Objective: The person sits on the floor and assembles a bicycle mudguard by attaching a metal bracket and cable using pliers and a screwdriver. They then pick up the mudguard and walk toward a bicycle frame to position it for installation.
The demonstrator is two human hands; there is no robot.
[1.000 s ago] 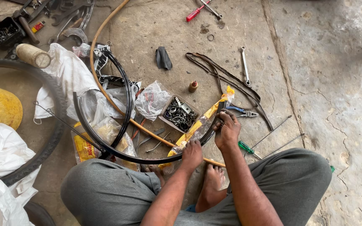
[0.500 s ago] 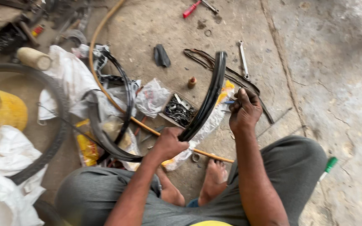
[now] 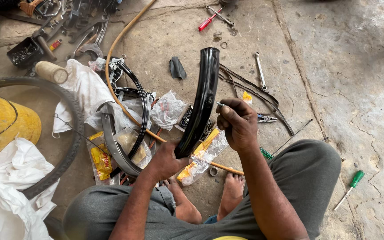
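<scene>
- Since half a second earlier, the black mudguard (image 3: 202, 104) has swung more upright, and the right hand has come in from its outer edge to its middle.
- Head view, hold: the left hand (image 3: 164, 162) is closed round the mudguard's lower end, just above the person's knee.
- Head view, right hand (image 3: 237, 122): fingers pinched narrow on a small metal piece (image 3: 220, 105), which touches or nearly touches the mudguard's right edge; which of the two cannot be told.
- Head view, axis: the mudguard's long curve runs from the left hand up and away from the person, its top end free. The left hand bears it; the right is at mid-length.
- Head view, surface: bare cracked concrete floor (image 3: 343, 66), the person squatting barefoot.
- Head view, surroundings: a second mudguard (image 3: 112, 146) and plastic bags (image 3: 167, 109) lie left; a spanner (image 3: 260, 71), red screwdriver (image 3: 210, 20) and green screwdriver (image 3: 351, 184) lie apart.
</scene>
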